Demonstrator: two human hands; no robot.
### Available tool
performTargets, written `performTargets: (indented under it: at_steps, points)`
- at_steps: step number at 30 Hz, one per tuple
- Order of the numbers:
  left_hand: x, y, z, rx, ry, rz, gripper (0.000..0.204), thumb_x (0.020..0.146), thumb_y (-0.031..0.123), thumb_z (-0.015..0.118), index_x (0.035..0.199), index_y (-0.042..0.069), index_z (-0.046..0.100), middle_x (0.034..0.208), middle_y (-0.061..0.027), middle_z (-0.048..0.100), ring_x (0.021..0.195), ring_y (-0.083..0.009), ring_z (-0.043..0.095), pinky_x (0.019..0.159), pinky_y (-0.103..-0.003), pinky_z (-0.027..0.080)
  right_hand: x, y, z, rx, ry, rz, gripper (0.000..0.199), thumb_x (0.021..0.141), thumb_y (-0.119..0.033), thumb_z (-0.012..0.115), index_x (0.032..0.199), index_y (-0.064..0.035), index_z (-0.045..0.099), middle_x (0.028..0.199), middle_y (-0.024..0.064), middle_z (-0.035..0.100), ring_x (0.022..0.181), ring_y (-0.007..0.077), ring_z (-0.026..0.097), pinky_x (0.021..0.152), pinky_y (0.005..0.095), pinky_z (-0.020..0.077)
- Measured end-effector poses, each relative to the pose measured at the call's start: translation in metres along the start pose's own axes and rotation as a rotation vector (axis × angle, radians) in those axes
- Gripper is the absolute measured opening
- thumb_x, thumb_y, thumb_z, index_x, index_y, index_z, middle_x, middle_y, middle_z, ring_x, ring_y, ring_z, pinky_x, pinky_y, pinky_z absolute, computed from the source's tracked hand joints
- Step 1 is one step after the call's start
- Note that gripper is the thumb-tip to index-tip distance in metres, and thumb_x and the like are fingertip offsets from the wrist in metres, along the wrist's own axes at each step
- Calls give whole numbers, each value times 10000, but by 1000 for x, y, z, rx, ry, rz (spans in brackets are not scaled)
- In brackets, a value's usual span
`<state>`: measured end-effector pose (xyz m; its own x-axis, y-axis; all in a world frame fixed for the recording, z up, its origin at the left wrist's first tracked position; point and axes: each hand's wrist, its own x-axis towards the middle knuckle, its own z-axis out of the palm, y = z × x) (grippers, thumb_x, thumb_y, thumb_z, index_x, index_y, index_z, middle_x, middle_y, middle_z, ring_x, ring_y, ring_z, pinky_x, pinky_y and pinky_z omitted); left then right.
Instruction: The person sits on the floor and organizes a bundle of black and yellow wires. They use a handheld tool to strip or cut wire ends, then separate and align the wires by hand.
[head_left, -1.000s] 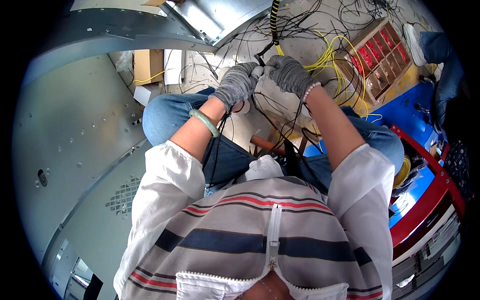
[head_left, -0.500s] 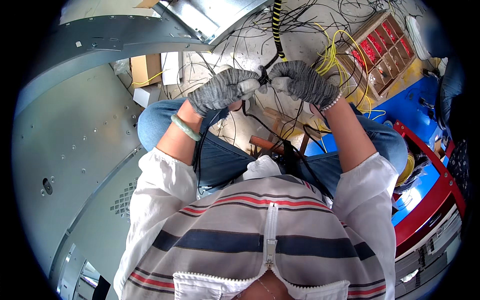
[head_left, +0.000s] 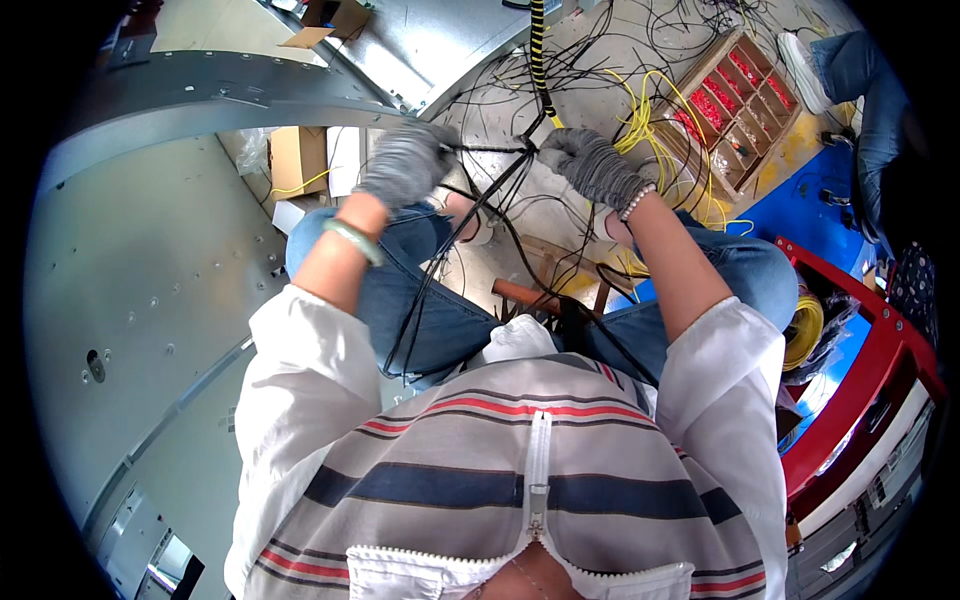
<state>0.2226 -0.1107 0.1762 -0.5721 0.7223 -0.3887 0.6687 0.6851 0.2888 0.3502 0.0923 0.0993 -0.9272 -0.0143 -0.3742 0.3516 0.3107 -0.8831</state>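
Observation:
Both hands wear grey knitted gloves and are raised over the floor in front of my bent knees. My left hand, smeared by motion, is closed on a thin black cable drawn taut. That cable runs right to a dark knot-like joint in the cable bundle. Close beside the joint, my right hand has its fingers curled and pinched on the bundle; its fingertips partly hide what they grip. A black and yellow striped cable sleeve rises from there. Several loose black cables hang from the joint across my left leg.
A wooden compartment box with small red parts stands at the far right, near yellow cables. Another person's leg is beyond it. Metal panels flank the left, near a cardboard box. A red frame stands at right.
My left hand has moved left, away from the joint, pulling the black cable taut. My right hand stays beside the joint. Loose black cables now spread out below it.

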Motion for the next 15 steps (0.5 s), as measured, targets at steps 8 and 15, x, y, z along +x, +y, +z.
performTargets:
  at_steps: [8,15]
  points:
    - [-126,-93,-116,211,579,-353,310,707,113,594,1014,146,575,878,-113,621,786,-231,604,710,-345,461,-10,-6,-9,-142,8,1,158,799,-150,571,849,0,584,663,39,548,616,114,468,604,259,421]
    - [-319,-299,-221,241,510,-1290,395,786,403,553,1050,109,565,729,-86,592,680,-182,544,639,-304,427,-15,-5,-7,-88,20,36,223,773,-232,534,847,-35,608,651,106,581,592,188,524,605,315,435]
